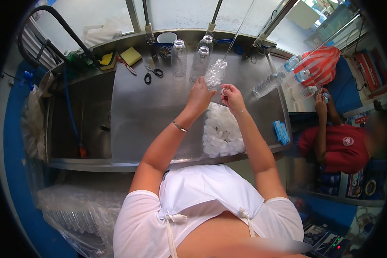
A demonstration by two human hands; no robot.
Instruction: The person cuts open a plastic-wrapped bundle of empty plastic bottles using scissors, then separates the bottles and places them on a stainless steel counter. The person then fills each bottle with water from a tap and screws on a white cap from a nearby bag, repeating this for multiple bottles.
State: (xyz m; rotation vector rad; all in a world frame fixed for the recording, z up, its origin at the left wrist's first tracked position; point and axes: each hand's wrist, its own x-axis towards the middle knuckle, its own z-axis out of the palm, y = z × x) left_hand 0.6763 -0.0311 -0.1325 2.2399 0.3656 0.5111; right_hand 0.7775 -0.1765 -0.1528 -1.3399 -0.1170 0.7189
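Observation:
My left hand (198,95) is closed round the lower part of a clear plastic bottle (215,74), which leans slightly on the steel counter. Its mouth is uncapped. A thin, clear, slanting line, either a tube or a water stream, reaches down to the bottle's neck. Close by on the right, my right hand (234,99) pinches a small white bottle cap (223,91) between thumb and fingers. Below my hands lies a clear bag of white caps (222,134). Uncapped bottles (179,59) stand upright just behind and left of the held one.
Black scissors (153,74), red-handled pliers (127,64) and a yellow sponge (130,56) lie at the back left. A sink basin (81,124) opens at left. Bottles (268,84) lie at right, near a red-striped bag (320,66) and a co-worker (335,146). Blue packets (281,132) rest at the counter's right edge.

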